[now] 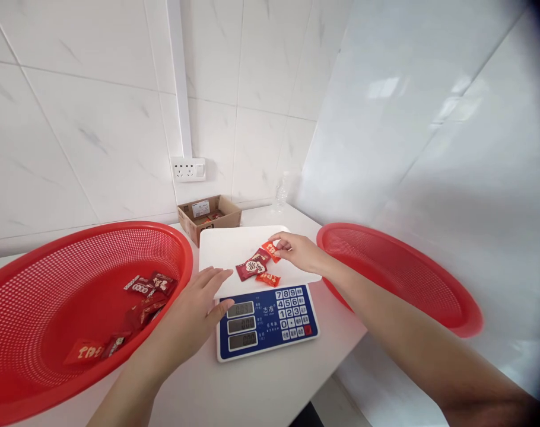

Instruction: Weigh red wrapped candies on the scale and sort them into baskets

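A digital scale (267, 321) with a blue keypad panel and a white weighing plate (228, 248) sits on the white table. Several red-wrapped candies (256, 267) lie on the plate. My right hand (299, 251) reaches over the plate and pinches one red candy (271, 249) between its fingertips. My left hand (194, 317) rests at the scale's front left corner, fingers stretched out, holding nothing. The left red mesh basket (38, 284) holds several more wrapped candies (143, 299).
A second red mesh basket (403, 276) stands to the right, at the table's corner. A small open cardboard box (209, 217) and a clear plastic bottle (279, 194) stand at the back by the tiled wall, under a wall socket (189, 169).
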Demonstrator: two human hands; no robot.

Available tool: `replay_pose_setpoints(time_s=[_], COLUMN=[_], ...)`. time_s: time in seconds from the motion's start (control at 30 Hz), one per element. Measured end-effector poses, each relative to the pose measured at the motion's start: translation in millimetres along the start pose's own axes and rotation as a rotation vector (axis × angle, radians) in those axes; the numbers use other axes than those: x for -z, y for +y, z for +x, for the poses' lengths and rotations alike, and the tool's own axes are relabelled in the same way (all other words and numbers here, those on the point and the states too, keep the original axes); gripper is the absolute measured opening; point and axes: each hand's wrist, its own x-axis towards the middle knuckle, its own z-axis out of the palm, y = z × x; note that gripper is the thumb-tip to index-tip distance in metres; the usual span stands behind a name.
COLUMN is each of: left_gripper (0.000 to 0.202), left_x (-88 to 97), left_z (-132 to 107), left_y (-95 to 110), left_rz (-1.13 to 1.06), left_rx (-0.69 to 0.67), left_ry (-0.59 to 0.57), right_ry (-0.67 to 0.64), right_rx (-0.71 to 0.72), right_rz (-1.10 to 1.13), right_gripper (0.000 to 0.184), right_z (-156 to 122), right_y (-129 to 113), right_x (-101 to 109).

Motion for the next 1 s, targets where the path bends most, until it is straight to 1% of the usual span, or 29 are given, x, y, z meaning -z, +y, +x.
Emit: replay_pose_setpoints(time_s=[0.07, 0.2, 0.37, 0.5, 0.8, 0.9, 1.0], left_gripper=[0.044, 0.044, 0.044, 0.043, 0.044, 0.044, 0.045], left_x=[-0.2, 0.2, 1.4, 1.4, -1.1, -1.0, -0.3], left_z=[0, -2, -2, -2, -1, 0, 0], left_y=[0, -1, -2, -3, -2, -2, -2], left_rz=[0.01, 0.028, 0.045, 0.041, 0.06, 0.069, 0.068], left_rx=[-0.006, -0.026, -0.029, -0.043, -0.027, -0.028, -0.022], left_ry=[0.011, 0.023, 0.02, 0.029, 0.012, 0.004, -0.012], right_ry=[-0.028, -0.131, -0.198, -0.226, -0.261, -0.234, -0.163], right_rx=[0.036, 0.1, 0.164, 0.2, 0.212, 0.223, 0.211], right_rz=[-0.013, -0.09, -0.188, -0.226, -0.221, -0.227, -0.237], right_gripper=[0.03, 0.034, 0.026, 0.027, 0.031, 0.032, 0.033], right_z=[12, 31, 41, 39, 27, 24, 15], right_y=[-6, -18, -28, -29, -20, -18, -19], right_x=[-6, -18, -24, -24, -22, -21, -16])
